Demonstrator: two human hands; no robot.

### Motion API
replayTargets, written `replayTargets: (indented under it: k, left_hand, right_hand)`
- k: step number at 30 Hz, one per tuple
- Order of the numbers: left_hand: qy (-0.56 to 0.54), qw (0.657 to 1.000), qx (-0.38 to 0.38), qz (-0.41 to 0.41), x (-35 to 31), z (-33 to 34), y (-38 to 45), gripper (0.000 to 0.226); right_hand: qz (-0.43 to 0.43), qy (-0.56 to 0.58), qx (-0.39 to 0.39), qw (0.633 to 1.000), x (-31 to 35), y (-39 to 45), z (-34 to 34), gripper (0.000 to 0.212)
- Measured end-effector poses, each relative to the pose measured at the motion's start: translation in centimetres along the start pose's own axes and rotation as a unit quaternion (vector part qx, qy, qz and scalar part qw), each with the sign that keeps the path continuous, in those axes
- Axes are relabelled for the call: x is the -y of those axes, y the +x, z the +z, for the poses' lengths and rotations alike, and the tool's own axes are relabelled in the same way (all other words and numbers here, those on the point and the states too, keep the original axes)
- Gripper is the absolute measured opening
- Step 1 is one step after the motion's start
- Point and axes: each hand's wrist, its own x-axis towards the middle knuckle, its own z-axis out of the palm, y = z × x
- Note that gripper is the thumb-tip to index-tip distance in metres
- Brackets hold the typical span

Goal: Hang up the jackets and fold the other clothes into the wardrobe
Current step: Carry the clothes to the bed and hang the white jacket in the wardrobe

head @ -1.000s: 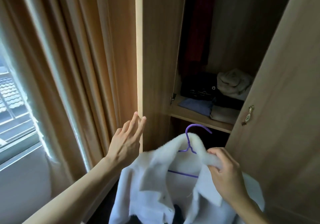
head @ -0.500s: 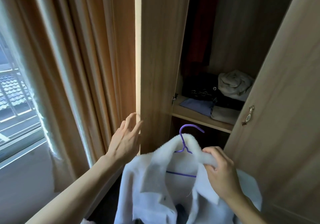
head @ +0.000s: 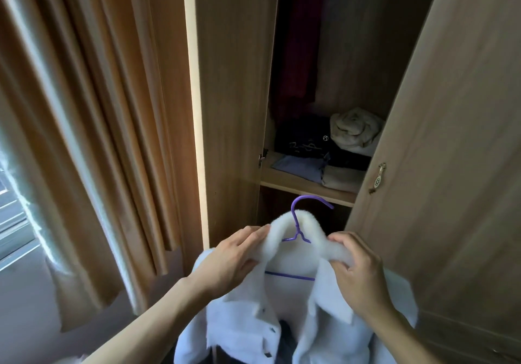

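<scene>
Both hands, left [head: 231, 259] and right [head: 358, 273], grip clamped on the white jacket [head: 282, 313] collar, seated on its purple hanger [head: 298, 222] before the open wardrobe [head: 234, 96]. Hanging step; next, hook lifted to the unseen rail.

White jacket [head: 282, 321] hem cut off below, purple hanger [head: 298, 222] shoulders hidden inside collar, curtain [head: 84, 138] blurred

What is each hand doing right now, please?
Left hand: grips the white jacket at its collar.
Right hand: pinches the same collar on the other side.
</scene>
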Motion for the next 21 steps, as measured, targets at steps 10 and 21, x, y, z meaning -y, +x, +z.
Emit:
replayTargets:
  k: [10, 21]
  left_hand:
    - [-0.016, 0.998, -0.020, 0.055, -4.0, 3.8, 3.1, 0.049]
    - [0.013, 0.996, -0.087, 0.026, -12.2, 7.7, 10.5, 0.047]
  right_hand:
    - [0.054, 0.005, 0.021, 0.998, -4.0, -1.8, -3.9, 0.048]
    - [0.030, 0.041, 0.010, 0.999, -12.1, -0.3, -10.9, 0.043]
